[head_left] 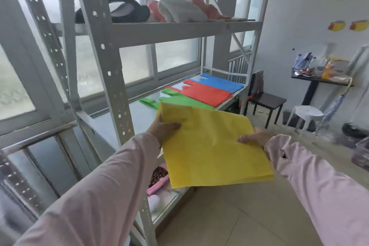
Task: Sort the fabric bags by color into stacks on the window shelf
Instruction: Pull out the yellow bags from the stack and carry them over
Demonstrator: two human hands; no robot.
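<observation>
left hand [163, 129] pinches yellow bag [215, 152], 10 o'clock corner | right hand [254, 138] grips 3 o'clock edge | green bags [187, 102] at 12 o'clock

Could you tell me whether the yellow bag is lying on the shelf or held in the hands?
Held: the left hand and right hand grip opposite edges of the yellow bag, in the air before the shelf.

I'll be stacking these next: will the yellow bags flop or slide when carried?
Probably light and floppy: the yellow bags lie roughly flat with the left hand and right hand gripping opposite edges. The layered lower edge suggests several thin bags that might slide apart.
</observation>
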